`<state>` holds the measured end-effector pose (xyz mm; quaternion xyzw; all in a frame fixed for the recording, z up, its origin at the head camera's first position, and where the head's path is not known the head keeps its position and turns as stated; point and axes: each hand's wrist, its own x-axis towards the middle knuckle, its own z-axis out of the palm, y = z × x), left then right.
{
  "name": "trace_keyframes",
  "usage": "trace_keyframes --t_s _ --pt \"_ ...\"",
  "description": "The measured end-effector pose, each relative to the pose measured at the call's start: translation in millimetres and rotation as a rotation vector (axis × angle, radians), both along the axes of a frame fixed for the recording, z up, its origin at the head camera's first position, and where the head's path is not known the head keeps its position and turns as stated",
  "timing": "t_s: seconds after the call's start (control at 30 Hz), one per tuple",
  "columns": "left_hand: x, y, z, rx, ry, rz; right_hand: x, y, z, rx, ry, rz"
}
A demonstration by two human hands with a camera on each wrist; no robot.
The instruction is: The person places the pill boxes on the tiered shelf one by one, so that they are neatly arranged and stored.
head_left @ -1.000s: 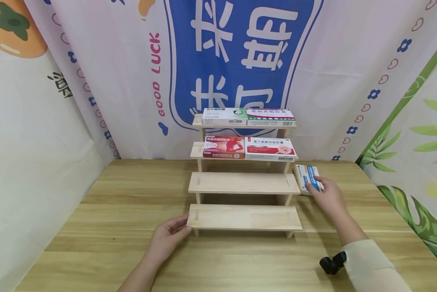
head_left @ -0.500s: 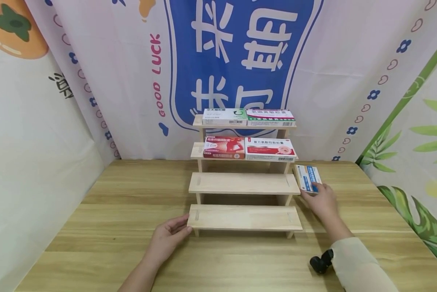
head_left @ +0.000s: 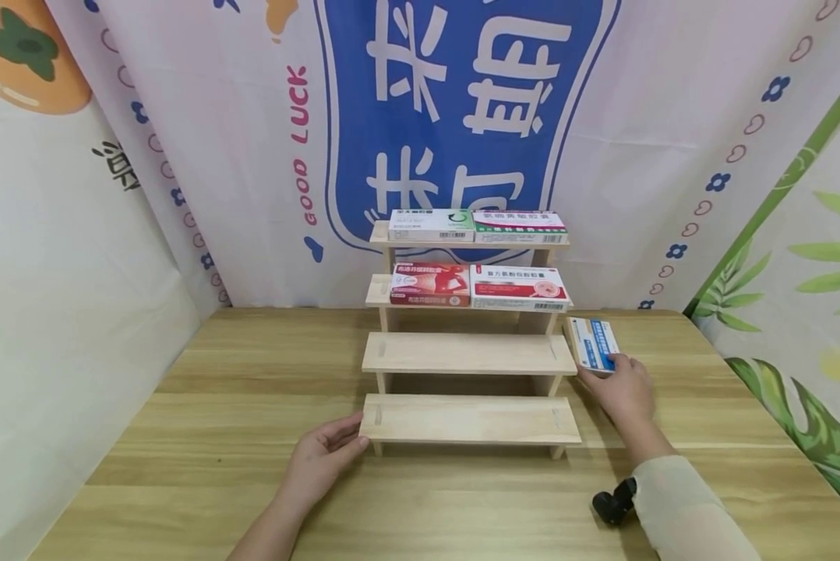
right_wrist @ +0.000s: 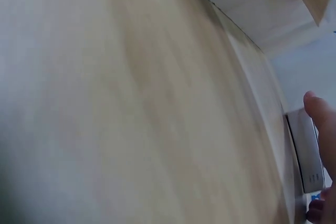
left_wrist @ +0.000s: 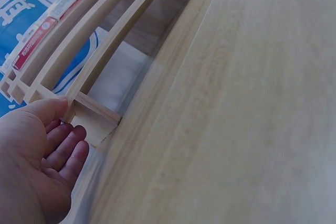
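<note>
A four-tier wooden step rack (head_left: pixel 469 419) stands mid-table. My left hand (head_left: pixel 324 458) grips the left end of its lowest tier; in the left wrist view the thumb lies at the board's corner, with the other fingers (left_wrist: pixel 65 148) curled below. To the right of the rack lies a blue-and-white medicine box (head_left: pixel 594 343). My right hand (head_left: pixel 622 393) holds this box at its near end, thumb toward the rack and fingers at the right corner. In the right wrist view the thumb (right_wrist: pixel 321 116) overlaps the grey-looking box side, and most of the hand is cut off.
On the top tier are a white-and-green medicine box (head_left: pixel 430 224) and a white, green and purple one (head_left: pixel 520 227). The second tier bears a red box (head_left: pixel 430 284) and a white-and-red box (head_left: pixel 519 287). Printed cloth (head_left: pixel 637 156) hangs behind the wooden table (head_left: pixel 181 467).
My right hand has slid from the right side of the blue-and-white box to its near end, the forearm shifting left. The left hand and the rack look unmoved.
</note>
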<state>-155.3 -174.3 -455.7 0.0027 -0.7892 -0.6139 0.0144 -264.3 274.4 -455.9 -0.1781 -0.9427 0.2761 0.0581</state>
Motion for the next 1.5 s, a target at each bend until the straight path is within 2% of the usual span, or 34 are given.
trace_keyframes --t_s 0.27,0.67,0.93,1.13,1.5 --pt "0.2 0.5 -3.9 0.008 -0.011 0.001 -1.5 -4 -0.2 -0.008 -0.007 -0.053" --pt "-0.4 -0.5 -3.0 0.001 -0.017 0.009 1.3 -1 3.0 -0.03 -0.027 -0.034" --pt "-1.6 -1.2 -4.6 0.009 -0.025 0.013 7.7 12 11.1 -0.094 0.012 -0.037" --pt "-0.4 -0.3 -2.5 0.007 -0.007 0.003 20.9 32 35.9 -0.093 0.058 0.021" --pt "0.0 -1.3 -1.1 0.011 -0.005 -0.007 52.7 46 113.6 -0.05 0.122 0.152"
